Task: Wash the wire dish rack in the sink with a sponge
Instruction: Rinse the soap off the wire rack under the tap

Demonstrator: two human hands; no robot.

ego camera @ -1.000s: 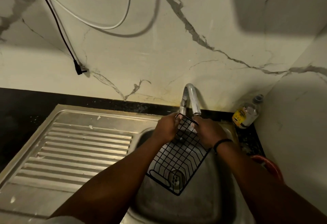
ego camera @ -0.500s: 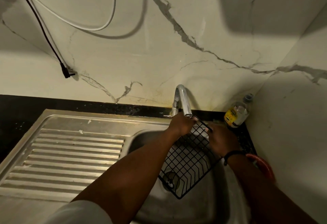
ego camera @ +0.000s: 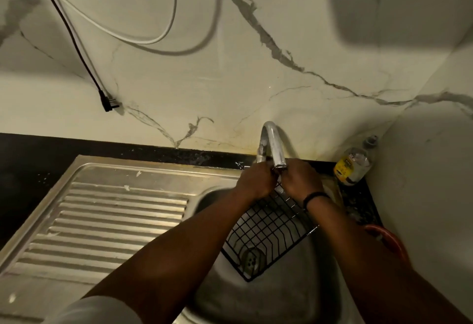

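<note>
Both hands at rack's top edge under tap (ego camera: 271, 144) — left hand (ego camera: 256, 183) and right hand (ego camera: 302, 181) curled, grip on rack (ego camera: 268, 231) likely; sponge unseen. Rack tilted in sink (ego camera: 320, 285) — stiff, light, slippery wet; hold rim wires.

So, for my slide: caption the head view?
Both hands hold a wire dish rack upright under the tap in the sink.

I see a dim corner: white marble-veined wall (ego camera: 256, 80), black countertop (ego camera: 30, 159), steel drainboard (ego camera: 115, 211). Black cable (ego camera: 76, 49) and white cable (ego camera: 143, 39) hang down the wall.
</note>
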